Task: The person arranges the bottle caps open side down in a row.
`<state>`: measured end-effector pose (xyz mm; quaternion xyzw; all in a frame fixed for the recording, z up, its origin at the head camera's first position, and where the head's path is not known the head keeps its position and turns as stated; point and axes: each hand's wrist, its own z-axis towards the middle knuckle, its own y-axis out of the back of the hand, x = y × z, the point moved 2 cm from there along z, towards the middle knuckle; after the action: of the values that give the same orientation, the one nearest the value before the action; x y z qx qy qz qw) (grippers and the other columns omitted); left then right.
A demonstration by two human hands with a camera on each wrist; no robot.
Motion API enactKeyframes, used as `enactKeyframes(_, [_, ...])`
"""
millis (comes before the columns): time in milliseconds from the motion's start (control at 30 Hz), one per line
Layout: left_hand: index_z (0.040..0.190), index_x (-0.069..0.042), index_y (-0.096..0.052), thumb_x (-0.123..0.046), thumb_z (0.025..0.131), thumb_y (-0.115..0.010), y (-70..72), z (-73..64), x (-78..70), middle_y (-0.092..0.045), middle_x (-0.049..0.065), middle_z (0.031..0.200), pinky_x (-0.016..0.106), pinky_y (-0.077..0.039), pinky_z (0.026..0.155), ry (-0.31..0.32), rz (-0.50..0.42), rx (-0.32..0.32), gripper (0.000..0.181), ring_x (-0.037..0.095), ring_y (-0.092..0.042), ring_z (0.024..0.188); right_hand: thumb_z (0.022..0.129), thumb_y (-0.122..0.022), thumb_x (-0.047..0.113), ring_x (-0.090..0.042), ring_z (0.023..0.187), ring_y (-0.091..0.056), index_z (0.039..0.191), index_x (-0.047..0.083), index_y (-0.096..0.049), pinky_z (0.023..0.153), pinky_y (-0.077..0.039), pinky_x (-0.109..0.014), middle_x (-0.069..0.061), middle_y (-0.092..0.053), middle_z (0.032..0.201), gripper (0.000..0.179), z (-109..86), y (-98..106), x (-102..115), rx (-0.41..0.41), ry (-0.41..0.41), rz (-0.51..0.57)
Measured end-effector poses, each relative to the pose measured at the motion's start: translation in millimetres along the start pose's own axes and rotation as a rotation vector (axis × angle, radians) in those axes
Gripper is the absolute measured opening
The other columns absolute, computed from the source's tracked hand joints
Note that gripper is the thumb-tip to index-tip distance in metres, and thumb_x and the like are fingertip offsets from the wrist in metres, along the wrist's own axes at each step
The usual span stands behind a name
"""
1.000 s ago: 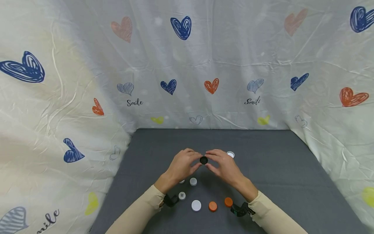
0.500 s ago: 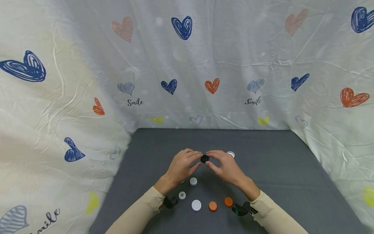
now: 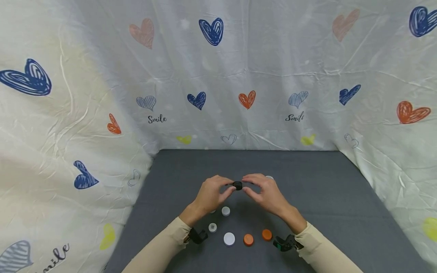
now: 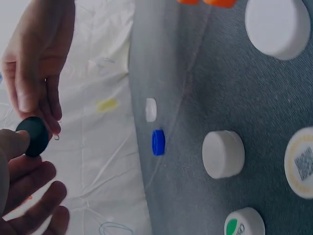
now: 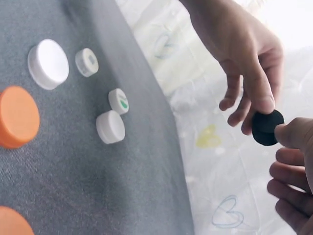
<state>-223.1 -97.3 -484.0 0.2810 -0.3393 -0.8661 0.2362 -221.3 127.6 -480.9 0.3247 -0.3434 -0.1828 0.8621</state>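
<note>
A small black bottle cap [image 3: 237, 185] is held up between both hands over the middle of the table. My left hand [image 3: 209, 194] pinches it from the left, its thumb across the cap in the left wrist view while the other fingers are spread. From the right, my right hand [image 3: 264, 194] has thumb and index fingertip at the cap's edge; in the right wrist view its thumb overlaps the black cap [image 5: 267, 128]. Seen from the head, the cap shows its side more than its flat face.
Nearer the body lie a large white cap [image 3: 229, 239], two orange caps [image 3: 248, 239] and a printed white cap [image 3: 212, 227]. A plain white cap [image 4: 223, 154] stands beside a green-marked one [image 4: 244, 223]. Farther off are a blue cap [image 4: 158, 142] and another white cap [image 4: 151, 109].
The black cap has turned between the fingers, from facing the head camera to showing its side. The right hand and forearm have shifted slightly right; the caps on the table stay put.
</note>
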Motion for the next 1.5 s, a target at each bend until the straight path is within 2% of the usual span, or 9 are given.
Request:
enactKeyframes(133, [0.104,-0.014,-0.078,-0.029,0.093,-0.073,-2.1,0.3,3.8,-0.076,-0.002,0.094,0.034,-0.059,0.071,0.1,-0.143,0.053,0.019,0.012,-0.07,0.083,0.084,-0.082,0.021,-0.02,0.113,-0.066,0.122,0.014,-0.072,0.09,-0.056,-0.043,-0.003,-0.069,0.123,0.04,0.0,0.9,1.2,-0.018,0.065,-0.016])
enactKeyframes(300, [0.103,-0.017,-0.078,-0.033,0.096,-0.07,-1.8,1.7,6.3,-0.076,-0.004,0.09,0.025,-0.057,0.064,0.224,-0.316,0.13,0.019,0.008,-0.069,0.072,0.083,-0.083,0.02,-0.02,0.116,-0.064,0.127,0.014,-0.069,0.093,-0.055,-0.041,-0.004,-0.068,0.124,0.046,-0.7,-2.6,3.1,-0.013,0.12,-0.018])
enactKeyframes(433, [0.101,-0.019,-0.079,-0.036,0.096,-0.068,-1.5,2.7,6.4,-0.076,-0.006,0.089,0.02,-0.056,0.064,0.288,-0.37,0.177,0.02,0.012,-0.07,0.073,0.082,-0.084,0.017,-0.022,0.116,-0.063,0.127,0.012,-0.069,0.094,-0.055,-0.041,-0.004,-0.068,0.124,0.048,-0.8,-5.2,5.5,-0.031,0.17,-0.021])
enactKeyframes(567, [0.101,-0.019,-0.079,-0.037,0.097,-0.067,-1.8,2.7,6.5,-0.076,-0.006,0.091,0.021,-0.056,0.066,0.31,-0.383,0.206,0.022,0.014,-0.071,0.075,0.082,-0.084,0.018,-0.022,0.114,-0.064,0.125,0.012,-0.07,0.093,-0.055,-0.041,-0.004,-0.069,0.121,0.045,-1.0,-6.5,6.2,-0.047,0.196,-0.045])
enactKeyframes(733, [0.108,-0.019,-0.078,-0.035,0.096,-0.068,-1.7,1.1,7.6,-0.076,-0.005,0.096,0.026,-0.058,0.068,0.255,-0.319,0.173,0.022,0.01,-0.07,0.079,0.083,-0.084,0.022,-0.02,0.112,-0.065,0.122,0.012,-0.071,0.092,-0.056,-0.041,-0.003,-0.069,0.119,0.042,-3.8,-6.5,1.1,-0.047,0.156,-0.067])
enactKeyframes(967, [0.116,-0.015,-0.075,-0.023,0.087,-0.08,-2.1,0.3,2.4,-0.076,0.001,0.107,0.032,-0.059,0.071,0.065,-0.136,0.096,0.031,0.013,-0.07,0.086,0.082,-0.084,0.024,-0.018,0.109,-0.066,0.12,0.01,-0.073,0.089,-0.057,-0.04,-0.001,-0.07,0.117,0.042,-8.7,-5.9,-5.7,-0.046,0.112,-0.084])
enactKeyframes(1100, [0.115,-0.015,-0.075,-0.024,0.086,-0.082,-3.6,2.3,-3.0,-0.076,0.001,0.105,0.029,-0.057,0.073,0.018,-0.082,0.104,0.031,0.015,-0.07,0.087,0.081,-0.085,0.024,-0.018,0.109,-0.066,0.118,0.011,-0.074,0.088,-0.057,-0.039,0.0,-0.071,0.116,0.041,-9.0,-5.8,-3.7,-0.026,0.125,-0.104])
enactKeyframes(1267, [0.113,-0.017,-0.076,-0.028,0.086,-0.082,-5.0,4.8,-8.1,-0.077,-0.003,0.102,0.028,-0.056,0.076,0.011,-0.019,0.134,0.029,0.01,-0.068,0.088,0.081,-0.085,0.027,-0.016,0.107,-0.066,0.115,0.013,-0.075,0.087,-0.058,-0.037,0.002,-0.071,0.114,0.038,-10.4,-3.3,-0.3,0.008,0.108,-0.135])
enactKeyframes(1500, [0.111,-0.018,-0.077,-0.031,0.087,-0.08,-8.8,7.6,-12.0,-0.076,-0.005,0.102,0.029,-0.057,0.077,-0.041,0.075,0.219,0.027,0.01,-0.068,0.091,0.081,-0.085,0.027,-0.017,0.107,-0.068,0.112,0.013,-0.077,0.087,-0.058,-0.037,0.0,-0.073,0.113,0.036,-15.2,-1.7,0.8,0.062,0.089,-0.173])
